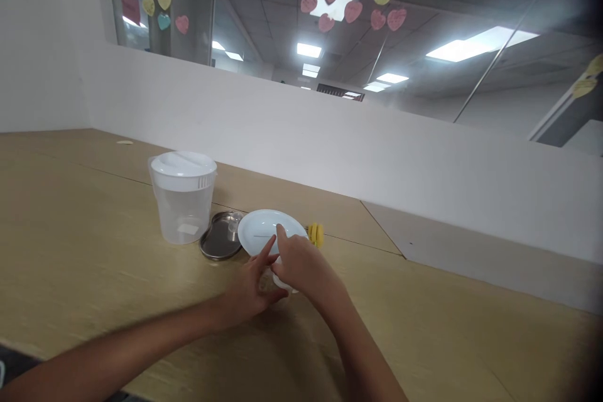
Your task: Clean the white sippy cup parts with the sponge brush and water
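Note:
Both my hands meet near the middle of a wooden table, at the near edge of a white plate. My left hand has its fingers partly spread and curled round a small clear or white object that I cannot make out. My right hand is closed over the top of the same object, with a finger reaching onto the plate's rim. A yellow object peeks out just behind my right hand.
A clear plastic pitcher with a white lid stands left of the plate. A round metal lid lies between them. A white wall runs along the table's far edge, with a window and paper hearts above.

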Action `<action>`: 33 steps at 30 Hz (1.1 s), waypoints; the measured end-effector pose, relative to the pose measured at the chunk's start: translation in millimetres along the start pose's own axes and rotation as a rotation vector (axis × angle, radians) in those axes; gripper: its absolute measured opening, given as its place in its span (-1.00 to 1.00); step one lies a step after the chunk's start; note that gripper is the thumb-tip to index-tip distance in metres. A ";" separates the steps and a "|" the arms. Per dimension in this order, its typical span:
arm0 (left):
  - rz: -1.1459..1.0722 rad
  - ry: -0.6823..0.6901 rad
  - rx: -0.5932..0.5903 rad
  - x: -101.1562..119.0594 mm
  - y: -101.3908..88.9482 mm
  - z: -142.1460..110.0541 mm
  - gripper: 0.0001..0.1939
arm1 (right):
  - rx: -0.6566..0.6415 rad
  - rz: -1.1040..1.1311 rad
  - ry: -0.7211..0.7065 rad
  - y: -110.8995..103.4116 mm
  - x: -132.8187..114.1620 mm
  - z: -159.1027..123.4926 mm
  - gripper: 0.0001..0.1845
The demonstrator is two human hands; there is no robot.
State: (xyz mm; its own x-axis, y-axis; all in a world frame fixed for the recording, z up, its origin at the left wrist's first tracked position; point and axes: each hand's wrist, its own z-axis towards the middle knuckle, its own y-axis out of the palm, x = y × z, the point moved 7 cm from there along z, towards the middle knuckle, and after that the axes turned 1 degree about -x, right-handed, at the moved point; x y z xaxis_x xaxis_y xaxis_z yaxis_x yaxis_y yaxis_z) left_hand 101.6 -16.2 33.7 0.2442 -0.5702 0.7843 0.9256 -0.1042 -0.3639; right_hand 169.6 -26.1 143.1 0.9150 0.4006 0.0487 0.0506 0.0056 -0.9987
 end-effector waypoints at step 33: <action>0.855 -0.127 0.095 -76.1 -96.7 46.3 -0.75 | 0.035 0.130 0.015 -28.0 17.8 -15.4 -0.40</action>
State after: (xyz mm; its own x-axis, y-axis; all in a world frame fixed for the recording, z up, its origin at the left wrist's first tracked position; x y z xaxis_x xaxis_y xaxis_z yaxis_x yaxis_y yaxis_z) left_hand 6.9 75.0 32.5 0.8921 -0.3256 0.3134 0.4287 0.3903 -0.8148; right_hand 190.6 -33.3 172.2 0.9187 0.3863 -0.0815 -0.0827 -0.0136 -0.9965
